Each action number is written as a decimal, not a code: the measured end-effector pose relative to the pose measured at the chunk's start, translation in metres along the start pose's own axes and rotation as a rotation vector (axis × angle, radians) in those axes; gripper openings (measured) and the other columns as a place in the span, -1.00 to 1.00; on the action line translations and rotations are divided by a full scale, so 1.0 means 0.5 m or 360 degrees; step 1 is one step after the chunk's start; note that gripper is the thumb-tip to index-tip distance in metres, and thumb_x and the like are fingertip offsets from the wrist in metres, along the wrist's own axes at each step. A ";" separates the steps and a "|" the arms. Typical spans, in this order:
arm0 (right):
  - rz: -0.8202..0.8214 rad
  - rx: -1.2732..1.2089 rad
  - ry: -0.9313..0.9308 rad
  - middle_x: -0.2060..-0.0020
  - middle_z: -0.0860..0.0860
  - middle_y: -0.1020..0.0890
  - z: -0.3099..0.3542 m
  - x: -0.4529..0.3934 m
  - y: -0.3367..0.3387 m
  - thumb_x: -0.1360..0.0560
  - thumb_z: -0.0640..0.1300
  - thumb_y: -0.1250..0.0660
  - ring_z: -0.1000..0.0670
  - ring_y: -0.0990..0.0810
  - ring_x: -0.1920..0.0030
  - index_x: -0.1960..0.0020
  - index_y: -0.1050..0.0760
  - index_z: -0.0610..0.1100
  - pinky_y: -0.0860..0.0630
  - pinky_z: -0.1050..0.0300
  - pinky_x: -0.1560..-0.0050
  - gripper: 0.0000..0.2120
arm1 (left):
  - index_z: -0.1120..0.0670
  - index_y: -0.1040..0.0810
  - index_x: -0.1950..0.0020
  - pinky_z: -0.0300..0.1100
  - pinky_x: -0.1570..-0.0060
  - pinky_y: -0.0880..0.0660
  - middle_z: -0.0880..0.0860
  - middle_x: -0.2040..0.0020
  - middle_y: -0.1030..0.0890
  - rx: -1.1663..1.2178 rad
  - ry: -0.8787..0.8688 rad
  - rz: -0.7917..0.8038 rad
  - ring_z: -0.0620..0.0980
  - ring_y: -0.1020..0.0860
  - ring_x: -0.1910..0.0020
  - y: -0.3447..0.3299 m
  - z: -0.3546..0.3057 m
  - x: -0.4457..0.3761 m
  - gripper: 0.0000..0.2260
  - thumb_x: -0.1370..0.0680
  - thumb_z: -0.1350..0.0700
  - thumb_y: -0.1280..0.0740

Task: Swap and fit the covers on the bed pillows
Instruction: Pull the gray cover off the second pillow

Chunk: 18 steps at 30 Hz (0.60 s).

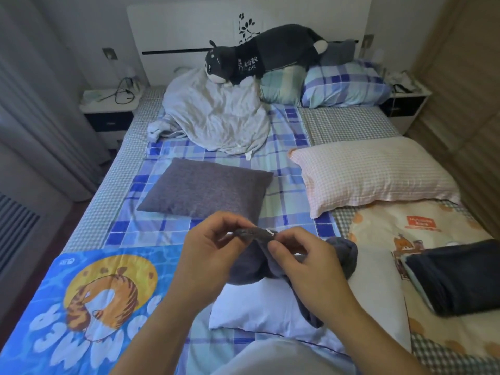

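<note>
Dark grey cover [251, 255] hangs pinched by its edge between left hand [213, 247] and right hand [303, 263], directly above the bare white pillow [259, 307] (long axis across the bed) at the bed's foot edge.

Large pale letters run upside down along the near edge of the blue tiger blanket [89, 301] at the bed's near left corner; they seem to read "POWER", though the edge cuts them. A small logo sits at its far left corner, unreadable. The orange label [422, 222] on the cream quilt and the white characters on the plush toy's dark shirt [249, 63] are too blurred to read
</note>
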State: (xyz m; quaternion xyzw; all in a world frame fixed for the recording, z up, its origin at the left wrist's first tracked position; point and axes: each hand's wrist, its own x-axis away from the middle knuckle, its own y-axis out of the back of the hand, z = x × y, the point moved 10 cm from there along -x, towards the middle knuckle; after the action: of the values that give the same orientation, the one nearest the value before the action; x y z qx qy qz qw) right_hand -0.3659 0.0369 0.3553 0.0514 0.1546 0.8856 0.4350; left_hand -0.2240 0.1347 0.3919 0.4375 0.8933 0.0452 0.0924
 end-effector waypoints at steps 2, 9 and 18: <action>0.0013 -0.0130 -0.0059 0.17 0.14 -0.71 0.004 0.002 -0.001 -0.52 -0.09 -0.44 0.14 -0.67 0.08 0.05 -0.62 0.00 -0.57 0.31 0.06 -0.98 | -0.02 -0.65 0.14 -0.22 -0.01 -0.57 0.00 0.15 -0.70 -0.0031 -0.0026 0.0024 -0.06 -0.67 0.08 -0.003 -0.009 0.003 -0.76 -0.47 0.34 -0.42; 0.0010 -0.0637 -0.0404 0.20 -0.15 -0.72 -0.026 0.008 -0.020 -0.51 -0.14 -0.45 -0.08 -0.70 0.14 0.08 -0.59 -0.25 -0.61 0.06 0.03 -0.84 | -0.08 -0.58 0.18 -0.03 -0.06 -0.58 -0.03 0.10 -0.68 -0.0338 -0.0137 0.0185 0.06 -0.64 0.01 -0.021 -0.017 0.018 -0.61 -0.45 0.45 -0.30; 0.0170 -0.0605 -0.0314 0.12 -0.01 -0.75 -0.012 0.002 -0.022 -0.45 -0.39 -0.47 0.05 -0.73 0.08 -0.02 -0.68 -0.17 -0.59 0.29 0.05 -0.80 | -0.10 -0.61 0.14 0.12 -0.07 -0.59 -0.07 0.14 -0.68 -0.0322 0.0079 0.0010 -0.01 -0.66 0.06 -0.004 0.004 0.018 -0.80 -0.40 0.20 -0.31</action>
State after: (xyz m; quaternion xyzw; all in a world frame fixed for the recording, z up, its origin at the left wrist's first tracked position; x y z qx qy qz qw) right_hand -0.3596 0.0425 0.3459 0.0631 -0.0613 0.9113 0.4023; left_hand -0.2304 0.1408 0.3887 0.4275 0.8848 0.1464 0.1137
